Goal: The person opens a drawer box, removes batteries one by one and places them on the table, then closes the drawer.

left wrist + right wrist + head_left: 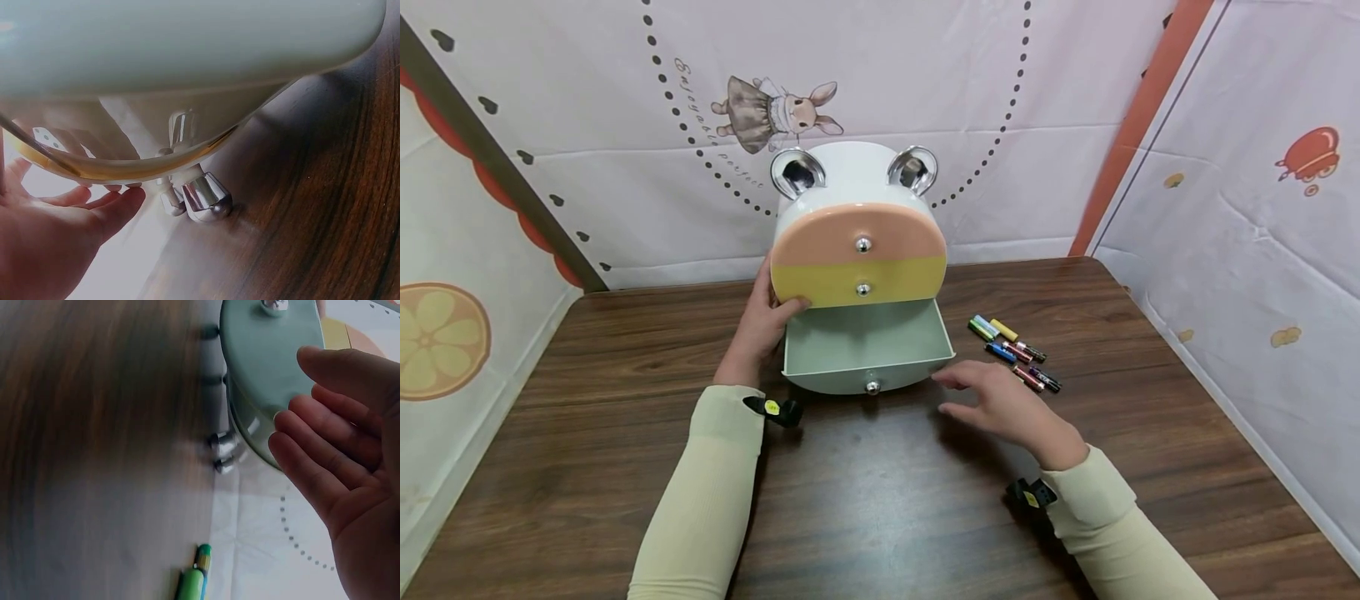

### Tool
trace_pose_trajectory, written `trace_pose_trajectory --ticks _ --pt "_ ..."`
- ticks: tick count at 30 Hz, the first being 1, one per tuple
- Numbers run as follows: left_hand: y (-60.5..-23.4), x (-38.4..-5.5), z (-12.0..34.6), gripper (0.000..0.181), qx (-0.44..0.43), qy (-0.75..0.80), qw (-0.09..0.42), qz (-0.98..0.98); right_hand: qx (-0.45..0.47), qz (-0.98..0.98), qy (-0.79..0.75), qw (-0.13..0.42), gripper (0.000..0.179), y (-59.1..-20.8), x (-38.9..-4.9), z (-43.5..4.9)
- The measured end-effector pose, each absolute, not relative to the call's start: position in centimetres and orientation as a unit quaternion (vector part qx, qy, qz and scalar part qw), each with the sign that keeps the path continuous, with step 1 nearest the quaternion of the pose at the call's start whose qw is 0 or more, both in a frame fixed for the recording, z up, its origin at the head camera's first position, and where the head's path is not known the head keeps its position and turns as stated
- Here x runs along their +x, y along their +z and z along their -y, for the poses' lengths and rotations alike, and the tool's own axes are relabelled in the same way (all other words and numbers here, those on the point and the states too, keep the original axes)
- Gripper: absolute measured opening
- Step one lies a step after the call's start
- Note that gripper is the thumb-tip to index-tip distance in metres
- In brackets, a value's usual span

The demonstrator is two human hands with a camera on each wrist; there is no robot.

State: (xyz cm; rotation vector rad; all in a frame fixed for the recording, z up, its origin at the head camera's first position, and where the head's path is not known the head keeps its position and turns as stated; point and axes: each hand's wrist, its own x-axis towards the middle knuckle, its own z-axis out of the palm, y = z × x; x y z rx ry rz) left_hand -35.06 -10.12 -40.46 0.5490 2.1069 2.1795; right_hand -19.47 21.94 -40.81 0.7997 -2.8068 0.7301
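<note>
A rounded white drawer cabinet (848, 171) with silver ears stands at the back of the table. Its orange and yellow drawers are closed, while the green bottom drawer (868, 342) is pulled out and looks bare inside. My left hand (762, 323) grips the cabinet's left side, thumb on the yellow front and fingers along the side. In the left wrist view, short silver feet (203, 195) show under the cabinet. By the drawer's front right corner is my right hand (1000, 404), fingers loosely bent around nothing; whether a fingertip touches the drawer, I cannot tell.
Several batteries (1000, 352) in mixed colours lie on the wooden table (865, 500), right of the cabinet. One green battery (190, 584) shows in the right wrist view. A patterned cloth (1000, 200) hangs behind and at both sides.
</note>
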Motion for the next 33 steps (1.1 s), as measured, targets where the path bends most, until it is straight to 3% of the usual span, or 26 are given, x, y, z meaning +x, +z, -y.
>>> trace_pose_trajectory --ticks 20,24,33 --pt "-40.4 -34.9 10.1 0.089 0.165 0.71 0.034 -0.684 0.256 0.921 0.291 0.024 0.042 -42.5 -20.2 -17.3" --pt "-40.0 -34.8 10.0 0.089 0.158 0.709 0.04 -0.686 0.22 0.923 0.316 0.016 0.042 -42.6 -20.0 -16.2" --pt "-39.9 -34.8 10.0 0.092 0.151 0.705 0.043 -0.691 0.111 0.91 0.394 0.062 0.031 -43.2 -19.4 -13.0"
